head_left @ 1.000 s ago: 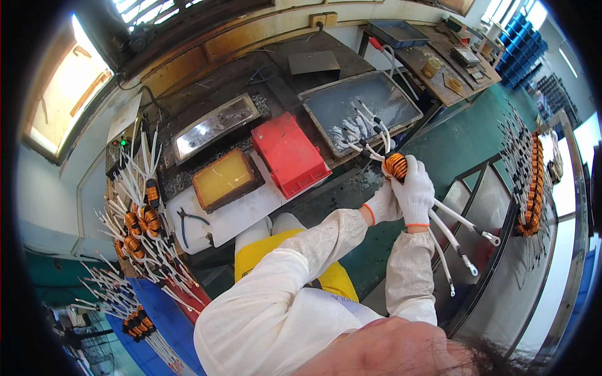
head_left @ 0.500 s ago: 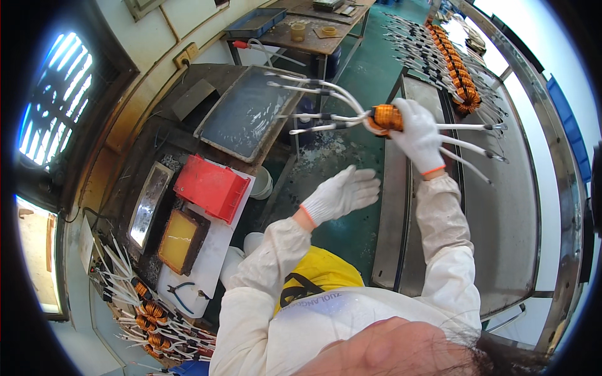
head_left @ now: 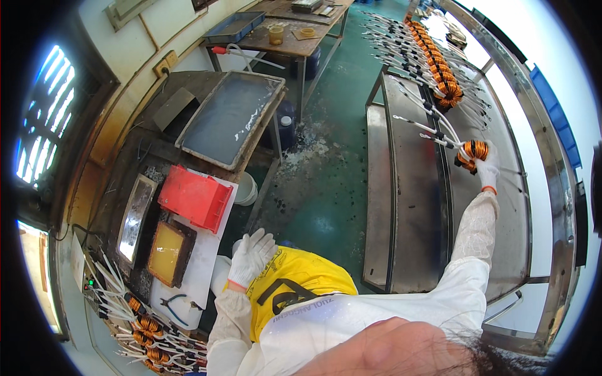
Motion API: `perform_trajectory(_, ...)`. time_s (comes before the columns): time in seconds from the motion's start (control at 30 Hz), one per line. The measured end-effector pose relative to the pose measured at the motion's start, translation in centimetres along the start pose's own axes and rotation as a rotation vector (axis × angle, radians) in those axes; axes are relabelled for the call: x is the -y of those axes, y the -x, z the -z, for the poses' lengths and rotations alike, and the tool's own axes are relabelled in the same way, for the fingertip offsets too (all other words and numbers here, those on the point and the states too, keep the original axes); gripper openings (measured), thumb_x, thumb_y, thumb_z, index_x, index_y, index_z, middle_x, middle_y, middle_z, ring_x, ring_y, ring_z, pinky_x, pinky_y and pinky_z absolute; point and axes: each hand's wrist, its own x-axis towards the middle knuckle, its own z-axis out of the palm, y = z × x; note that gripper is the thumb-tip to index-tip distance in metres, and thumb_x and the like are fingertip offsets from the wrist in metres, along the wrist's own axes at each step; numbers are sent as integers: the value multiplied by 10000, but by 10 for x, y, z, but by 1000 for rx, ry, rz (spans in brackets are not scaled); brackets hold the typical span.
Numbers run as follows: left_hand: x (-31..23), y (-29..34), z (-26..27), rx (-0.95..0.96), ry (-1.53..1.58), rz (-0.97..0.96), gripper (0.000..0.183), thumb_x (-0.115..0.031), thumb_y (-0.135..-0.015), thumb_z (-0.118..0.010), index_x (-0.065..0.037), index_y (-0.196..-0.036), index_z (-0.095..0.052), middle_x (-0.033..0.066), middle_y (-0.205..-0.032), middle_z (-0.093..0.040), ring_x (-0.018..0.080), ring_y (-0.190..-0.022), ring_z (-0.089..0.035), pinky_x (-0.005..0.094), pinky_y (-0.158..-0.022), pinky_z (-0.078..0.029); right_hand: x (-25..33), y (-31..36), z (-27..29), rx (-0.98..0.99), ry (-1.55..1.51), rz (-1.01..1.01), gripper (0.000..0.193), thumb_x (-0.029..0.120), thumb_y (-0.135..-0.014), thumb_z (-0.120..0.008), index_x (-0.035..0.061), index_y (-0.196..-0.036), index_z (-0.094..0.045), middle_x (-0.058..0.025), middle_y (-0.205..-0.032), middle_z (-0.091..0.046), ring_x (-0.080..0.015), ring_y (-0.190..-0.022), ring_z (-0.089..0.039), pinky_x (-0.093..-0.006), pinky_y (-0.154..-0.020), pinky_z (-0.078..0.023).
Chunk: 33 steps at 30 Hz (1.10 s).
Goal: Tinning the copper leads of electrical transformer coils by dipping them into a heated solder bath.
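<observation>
At the right, over the metal bench [head_left: 417,207], my gloved right hand [head_left: 490,169] is closed around a copper-wound ring coil [head_left: 474,152]. White sleeved leads with metal lugs stretch from that coil toward the upper left. Whether the coil rests on the bench or hangs just above it, I cannot tell. My left hand [head_left: 252,255], also in a white knit glove, holds nothing. Its fingers are extended beside the yellow cloth [head_left: 313,269] across my lap. Farther along the bench lies a row of similar coils [head_left: 437,69], their leads spreading to both sides.
Left worktable: a grey liquid-filled tray [head_left: 229,119], red bin [head_left: 195,197], shiny metal-filled trough [head_left: 136,219], amber-filled pan [head_left: 166,254] and pliers [head_left: 175,308]. More coils [head_left: 147,326] are piled at lower left. A white bucket [head_left: 246,189] stands beside the table.
My right hand has carried the coil right and down to the bench. My left hand has drawn back toward my lap. The view has shifted slightly.
</observation>
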Motion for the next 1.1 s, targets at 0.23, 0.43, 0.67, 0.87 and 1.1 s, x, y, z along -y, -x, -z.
perform_trajectory(0.23, 21, -20, -25, 11, 44, 32, 614, -477, -1048, -482, -32, -1466, -416, 214, -1452, -457, 343, -1301, -513, 473, -1102, -469, -53, 31, -11, 14, 48, -206, 706, -55, -741, -738, 67, -1392, -495, -176, -1395, -532, -361, -1285, -532, -395, -1122, -420)
perform_trajectory(0.43, 42, -53, -73, 90, -3, 72, 577, -452, -1013, -569, -26, -1393, -483, 213, -1362, -542, 336, -1205, -590, 497, -1084, -482, 29, 30, 2, 190, 365, -368, 792, 125, -814, -757, 284, -1481, -363, -165, -1456, -452, -426, -1255, -549, -487, -1044, -486)
perform_trajectory(0.67, 57, -61, -78, 122, -58, 162, 596, -459, -1020, -554, -24, -1419, -469, 212, -1397, -519, 330, -1240, -570, 482, -1110, -460, 16, 26, 4, 276, 254, -406, 1013, 309, -699, -880, 289, -1527, -297, -208, -1498, -378, -454, -1283, -517, -516, -1051, -472)
perform_trajectory(0.87, 58, -60, -61, 51, -34, 164, 587, -459, -1034, -531, -21, -1419, -470, 215, -1397, -516, 330, -1241, -568, 477, -1109, -463, 22, 19, -33, 87, 154, -334, 1032, 350, -639, -928, 268, -1502, -367, -217, -1508, -362, -451, -1321, -469, -507, -1092, -425)
perform_trajectory(1.1, 59, -66, -52, -9, -96, 179, 572, -436, -1073, -447, -8, -1451, -431, 225, -1470, -449, 352, -1346, -482, 483, -1159, -402, 30, -47, -89, 46, 63, -325, 1029, 365, -639, -930, 304, -1497, -365, -210, -1537, -316, -454, -1373, -400, -526, -1116, -395)
